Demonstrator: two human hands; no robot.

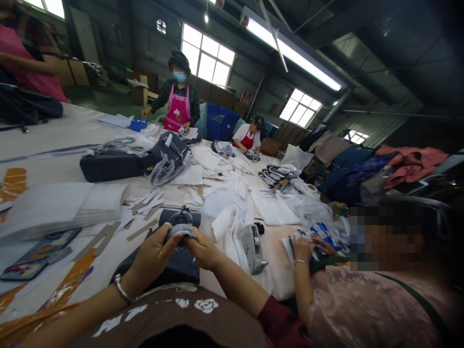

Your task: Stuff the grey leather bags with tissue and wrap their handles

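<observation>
Just in front of my body, a dark navy handbag (184, 274) rests on the table. Its handle (182, 228), wrapped in greyish clear plastic, is raised between my hands. My left hand (156, 249) has its fingers curled round the left side of this wrapped handle. From the other side, my right hand (203, 248) pinches the same handle, thumb on top. Both hands nearly meet there, so most fingertips are hidden. To the right of the bag stands a tape dispenser (252, 249), beside folded white sheets (232, 232).
A stack of white foam sheets (68, 205) and a phone-like flat object (39, 253) lie at left. Wrapped dark bags (112, 166) sit further back. Close at right, a co-worker's hands (304, 249) handle material. Other people (179, 106) stand across the table.
</observation>
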